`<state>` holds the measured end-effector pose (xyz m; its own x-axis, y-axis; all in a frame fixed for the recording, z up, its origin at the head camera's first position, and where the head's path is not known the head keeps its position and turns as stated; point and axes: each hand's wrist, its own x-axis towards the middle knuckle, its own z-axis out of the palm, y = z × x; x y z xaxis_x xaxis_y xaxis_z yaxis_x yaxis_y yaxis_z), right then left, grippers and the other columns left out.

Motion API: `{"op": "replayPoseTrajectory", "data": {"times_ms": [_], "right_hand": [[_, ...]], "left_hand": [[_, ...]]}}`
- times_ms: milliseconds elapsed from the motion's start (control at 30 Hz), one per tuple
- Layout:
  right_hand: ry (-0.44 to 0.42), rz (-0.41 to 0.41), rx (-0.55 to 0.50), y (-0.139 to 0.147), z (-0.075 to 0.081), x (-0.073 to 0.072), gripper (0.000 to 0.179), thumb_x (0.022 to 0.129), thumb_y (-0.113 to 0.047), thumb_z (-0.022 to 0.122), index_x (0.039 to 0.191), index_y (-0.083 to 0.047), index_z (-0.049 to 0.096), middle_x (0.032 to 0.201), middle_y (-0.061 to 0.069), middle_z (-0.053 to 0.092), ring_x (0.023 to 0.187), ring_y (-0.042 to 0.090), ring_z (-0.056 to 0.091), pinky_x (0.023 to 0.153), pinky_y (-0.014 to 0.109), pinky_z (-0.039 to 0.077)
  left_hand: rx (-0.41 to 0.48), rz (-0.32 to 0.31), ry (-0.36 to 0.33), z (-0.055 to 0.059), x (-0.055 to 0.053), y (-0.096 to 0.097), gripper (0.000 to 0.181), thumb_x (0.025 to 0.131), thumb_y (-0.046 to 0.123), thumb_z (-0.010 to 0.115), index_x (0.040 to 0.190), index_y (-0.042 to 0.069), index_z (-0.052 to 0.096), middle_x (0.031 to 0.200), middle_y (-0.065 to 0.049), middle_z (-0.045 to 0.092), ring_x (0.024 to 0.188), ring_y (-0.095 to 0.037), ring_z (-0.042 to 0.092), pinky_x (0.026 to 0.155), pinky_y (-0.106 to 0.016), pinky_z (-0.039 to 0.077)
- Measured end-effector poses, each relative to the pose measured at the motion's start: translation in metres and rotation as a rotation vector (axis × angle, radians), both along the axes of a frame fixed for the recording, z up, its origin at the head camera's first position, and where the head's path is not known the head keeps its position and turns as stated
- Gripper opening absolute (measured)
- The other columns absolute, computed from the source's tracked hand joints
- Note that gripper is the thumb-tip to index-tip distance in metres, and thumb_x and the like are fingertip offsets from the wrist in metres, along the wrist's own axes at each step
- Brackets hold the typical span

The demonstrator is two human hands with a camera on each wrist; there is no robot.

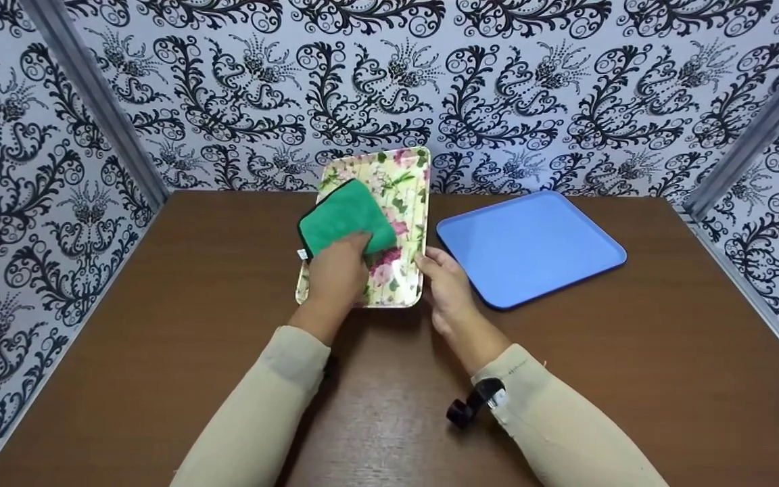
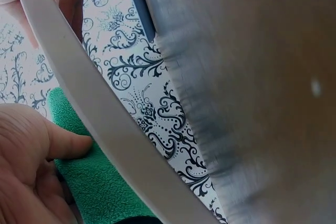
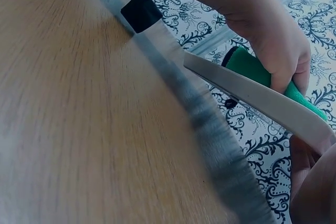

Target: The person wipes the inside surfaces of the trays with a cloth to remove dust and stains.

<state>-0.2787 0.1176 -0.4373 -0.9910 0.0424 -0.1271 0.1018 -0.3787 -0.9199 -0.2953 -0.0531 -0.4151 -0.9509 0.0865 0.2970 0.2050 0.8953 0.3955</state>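
Observation:
My left hand (image 1: 339, 272) pinches a folded green cloth (image 1: 343, 215) with dark edging and a small white tag. The cloth lies against the face of a floral tray (image 1: 411, 179), tilted up above the table. My right hand (image 1: 449, 287) grips this tray by its right edge, thumb on the front side and the other fingers behind. In the left wrist view, the thumb (image 2: 71, 142) presses on the cloth beside the tray's pale rim (image 2: 105, 114). From the right wrist, the tray appears edge-on, with the cloth (image 3: 249, 69) behind its rim.
A blue tray (image 1: 531, 247) lies flat on the brown wooden table (image 1: 667, 338), just right of the floral one. Patterned walls (image 1: 389, 88) enclose the table at the back and sides. A black wrist-camera mount (image 1: 474, 404) sticks out from the right sleeve.

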Motion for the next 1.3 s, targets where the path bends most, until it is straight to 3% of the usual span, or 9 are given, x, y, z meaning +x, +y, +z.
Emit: {"op": "replayPoseTrajectory", "data": {"times_ms": [167, 567, 833, 1100, 1300], "right_hand": [[-0.004, -0.007, 0.0, 0.0, -0.002, -0.001, 0.029, 0.103, -0.008, 0.055, 0.128, 0.006, 0.06, 0.098, 0.005, 0.074, 0.085, 0.014, 0.071, 0.073, 0.029, 0.059], [-0.03, -0.018, 0.017, -0.002, 0.001, 0.0, 0.029, 0.104, -0.01, 0.055, 0.13, 0.004, 0.059, 0.091, -0.002, 0.069, 0.083, 0.011, 0.069, 0.075, 0.026, 0.058], [-0.031, -0.014, 0.017, -0.001, 0.001, -0.001, 0.03, 0.105, -0.011, 0.054, 0.131, 0.005, 0.058, 0.093, -0.001, 0.069, 0.085, 0.011, 0.069, 0.075, 0.027, 0.059], [-0.048, -0.029, -0.003, -0.001, 0.001, -0.001, 0.028, 0.105, -0.012, 0.055, 0.128, 0.003, 0.059, 0.094, -0.001, 0.068, 0.082, 0.011, 0.069, 0.072, 0.027, 0.06], [-0.053, -0.03, -0.003, -0.002, 0.001, 0.0, 0.028, 0.105, -0.012, 0.056, 0.129, 0.003, 0.059, 0.092, -0.002, 0.068, 0.082, 0.011, 0.069, 0.072, 0.027, 0.059]], "left_hand": [[-0.008, -0.032, -0.013, -0.001, 0.004, 0.007, 0.052, 0.094, 0.0, 0.056, 0.142, 0.018, 0.065, 0.145, -0.003, 0.066, 0.129, -0.032, 0.065, 0.105, -0.05, 0.056], [-0.053, -0.117, 0.124, -0.003, 0.015, 0.015, 0.041, 0.093, 0.011, 0.074, 0.134, 0.013, 0.071, 0.141, -0.007, 0.068, 0.126, -0.031, 0.067, 0.103, -0.047, 0.057], [-0.089, -0.158, 0.135, -0.003, 0.018, 0.014, 0.043, 0.092, 0.012, 0.077, 0.135, 0.014, 0.071, 0.142, -0.008, 0.067, 0.13, -0.03, 0.065, 0.107, -0.045, 0.055], [-0.196, -0.266, 0.211, -0.004, 0.015, 0.01, 0.042, 0.089, 0.013, 0.081, 0.13, 0.01, 0.073, 0.139, -0.012, 0.069, 0.13, -0.031, 0.065, 0.11, -0.045, 0.053], [-0.254, -0.287, 0.262, -0.003, 0.016, 0.006, 0.039, 0.089, 0.014, 0.08, 0.127, 0.009, 0.075, 0.135, -0.012, 0.07, 0.128, -0.031, 0.066, 0.109, -0.046, 0.054]]}}
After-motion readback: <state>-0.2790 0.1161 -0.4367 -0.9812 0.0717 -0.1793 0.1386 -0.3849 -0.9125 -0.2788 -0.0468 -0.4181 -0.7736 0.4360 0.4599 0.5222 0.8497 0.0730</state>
